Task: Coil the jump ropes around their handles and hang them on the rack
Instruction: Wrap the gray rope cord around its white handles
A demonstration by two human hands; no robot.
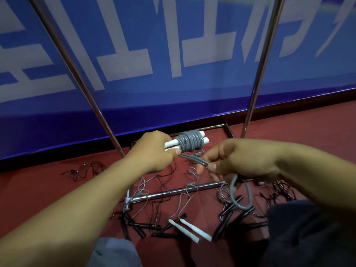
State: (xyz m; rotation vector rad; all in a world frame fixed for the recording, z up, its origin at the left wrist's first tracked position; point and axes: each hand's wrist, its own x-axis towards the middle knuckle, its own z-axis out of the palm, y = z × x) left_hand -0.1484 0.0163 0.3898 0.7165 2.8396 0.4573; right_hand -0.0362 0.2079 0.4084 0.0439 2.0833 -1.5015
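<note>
My left hand point(154, 151) grips a pair of white handles point(204, 140) held side by side, with grey rope point(189, 142) coiled thickly around their middle. From the coil a doubled strand of the grey rope runs down right into my right hand point(231, 160), which pinches it between thumb and fingers. A loose loop of that rope point(241, 197) hangs below my right hand. On the red floor lie another pair of white handles point(189, 229) and several black handles point(231, 216) with tangled thin ropes.
The metal rack's two uprights point(81, 78) point(258, 78) rise left and right of my hands. Its base bars point(173, 191) lie on the floor among the ropes. A blue banner wall point(173, 54) stands right behind. My knees show at the bottom.
</note>
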